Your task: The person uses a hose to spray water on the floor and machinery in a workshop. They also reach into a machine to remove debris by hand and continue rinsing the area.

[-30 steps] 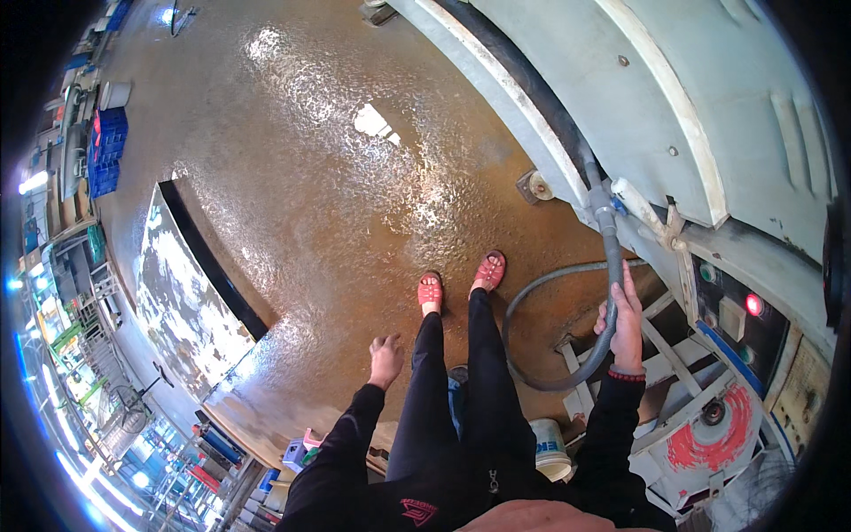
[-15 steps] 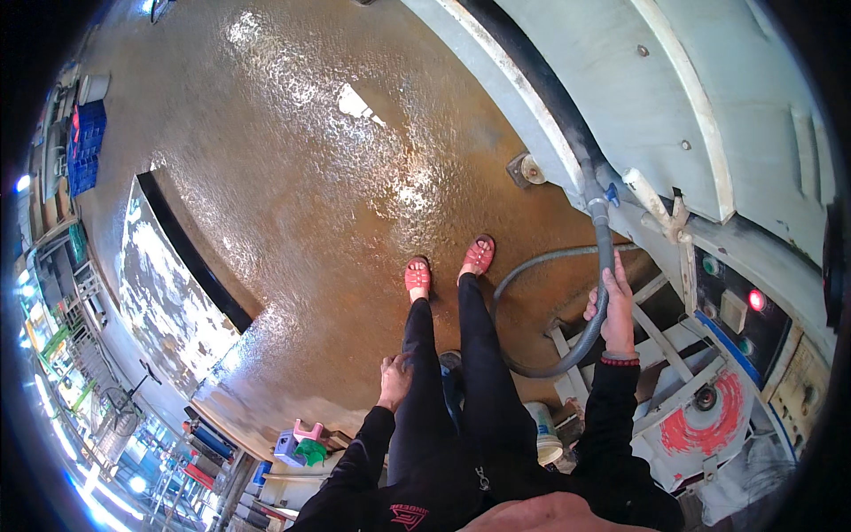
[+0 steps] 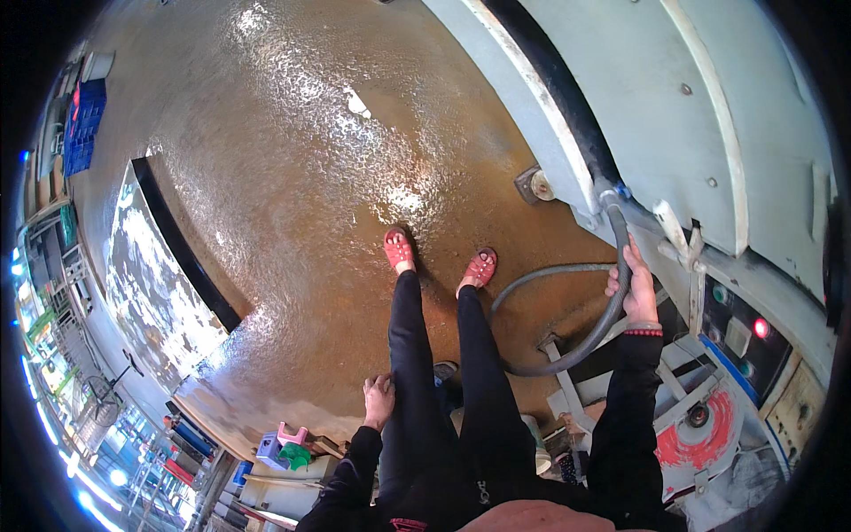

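My right hand (image 3: 636, 288) is wrapped round a thick grey hose (image 3: 618, 239). The hose's upper end meets a fitting with a small blue valve handle (image 3: 624, 191) on the lower edge of a large pale machine (image 3: 656, 115). From my hand the hose bends down in a wide curve, and a length of it loops over the wet floor. My left hand (image 3: 378, 401) hangs beside my left leg with its fingers curled in, and I see nothing in it.
A control panel (image 3: 736, 328) with a lit red lamp and a red-marked wheel cover (image 3: 700, 439) lie at the right. On the wet brown floor (image 3: 310, 293) a dark-edged, patchy white slab (image 3: 160, 293) stands at left. Small plastic stools (image 3: 284, 450) and blue crates (image 3: 86, 124) are farther off.
My left foot has stepped forward. My right hand has moved slightly up and right, still on the hose, and the view has shifted a little. My left hand has swung slightly left.
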Available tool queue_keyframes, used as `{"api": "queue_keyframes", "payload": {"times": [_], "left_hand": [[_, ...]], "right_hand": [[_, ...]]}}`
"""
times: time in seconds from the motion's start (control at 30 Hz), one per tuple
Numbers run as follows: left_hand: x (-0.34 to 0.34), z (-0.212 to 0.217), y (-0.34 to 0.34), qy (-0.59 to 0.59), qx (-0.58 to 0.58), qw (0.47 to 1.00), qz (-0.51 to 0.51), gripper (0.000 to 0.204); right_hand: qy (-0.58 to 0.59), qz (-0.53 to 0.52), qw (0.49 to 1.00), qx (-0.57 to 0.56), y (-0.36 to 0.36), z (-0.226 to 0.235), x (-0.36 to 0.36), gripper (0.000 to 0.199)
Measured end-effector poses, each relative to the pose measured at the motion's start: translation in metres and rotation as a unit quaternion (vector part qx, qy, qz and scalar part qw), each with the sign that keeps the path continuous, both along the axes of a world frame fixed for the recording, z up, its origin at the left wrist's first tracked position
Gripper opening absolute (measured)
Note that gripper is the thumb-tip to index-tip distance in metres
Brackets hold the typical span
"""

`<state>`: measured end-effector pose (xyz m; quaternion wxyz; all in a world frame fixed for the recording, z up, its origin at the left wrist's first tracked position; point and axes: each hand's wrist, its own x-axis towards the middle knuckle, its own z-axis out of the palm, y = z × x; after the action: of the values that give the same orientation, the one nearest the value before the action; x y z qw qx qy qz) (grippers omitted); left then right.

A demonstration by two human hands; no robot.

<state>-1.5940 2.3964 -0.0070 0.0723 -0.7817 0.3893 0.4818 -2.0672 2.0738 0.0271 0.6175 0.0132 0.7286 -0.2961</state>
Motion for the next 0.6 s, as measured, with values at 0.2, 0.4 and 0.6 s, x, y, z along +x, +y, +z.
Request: {"api": "queue_keyframes", "payload": {"times": [0.2,0.4,0.6], "left_hand": [[0.026,-0.009,-0.036,0.031,-0.004,0.998,-0.047,0.033],[0.107,0.011,-0.097,0.067,-0.04,0.996,0.035,0.032],[0.176,-0.008,-0.136,-0.019,-0.049,0.988,-0.143,0.034]], "right_hand": [[0.099,-0.021,0.994,-0.043,0.009,-0.015,0.065,0.056],[0.144,-0.026,0.987,-0.066,-0.019,-0.023,0.093,0.054],[0.187,-0.049,0.979,-0.063,-0.029,-0.046,0.115,0.055]]}}
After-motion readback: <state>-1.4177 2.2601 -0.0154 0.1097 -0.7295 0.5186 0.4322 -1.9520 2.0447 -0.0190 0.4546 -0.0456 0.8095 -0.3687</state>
